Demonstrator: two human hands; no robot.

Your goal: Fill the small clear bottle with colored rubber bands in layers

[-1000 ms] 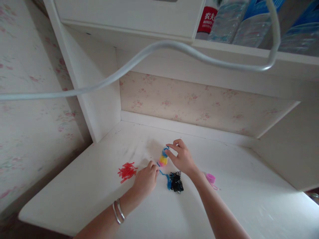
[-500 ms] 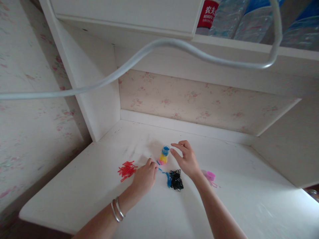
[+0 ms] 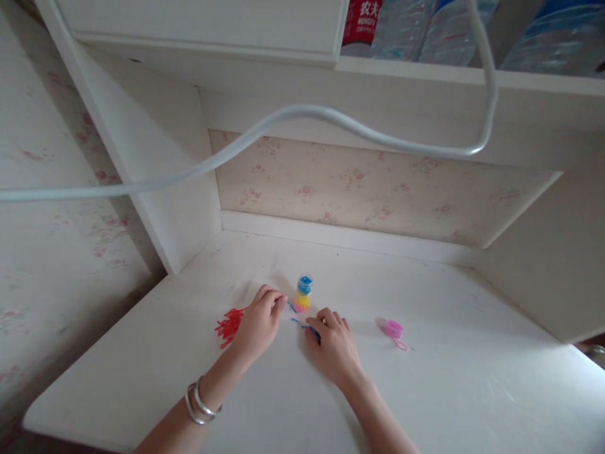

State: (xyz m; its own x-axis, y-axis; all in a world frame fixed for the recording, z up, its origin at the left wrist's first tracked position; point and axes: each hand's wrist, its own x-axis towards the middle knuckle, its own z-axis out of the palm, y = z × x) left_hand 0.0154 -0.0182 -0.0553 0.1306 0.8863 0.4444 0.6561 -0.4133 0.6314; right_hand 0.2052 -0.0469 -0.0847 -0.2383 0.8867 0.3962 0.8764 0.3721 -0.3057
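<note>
A small clear jar (image 3: 305, 288) stands upright, layered with blue, yellow and pink. Just left of it, my left hand (image 3: 262, 315) has thumb and fingers pinched together; what they hold, if anything, is too small to make out. A blue rubber band (image 3: 292, 307) lies between those fingertips and the jar. My right hand (image 3: 333, 347) is lowered to the table, its fingers curled over blue rubber bands (image 3: 309, 328). The black pile is mostly hidden under this hand. Red rubber bands (image 3: 230, 326) lie in a heap, partly behind my left hand.
A pink round lid (image 3: 394, 329) with a loop lies to the right on the white table (image 3: 449, 378). A pale cable (image 3: 302, 112) crosses in front of the view. Bottles (image 3: 401, 28) stand on the shelf above.
My right hand has moved down from beside the jar onto the blue and black bands, covering them. My left hand has shifted slightly up and left, away from the blue bands. The view has turned slightly.
</note>
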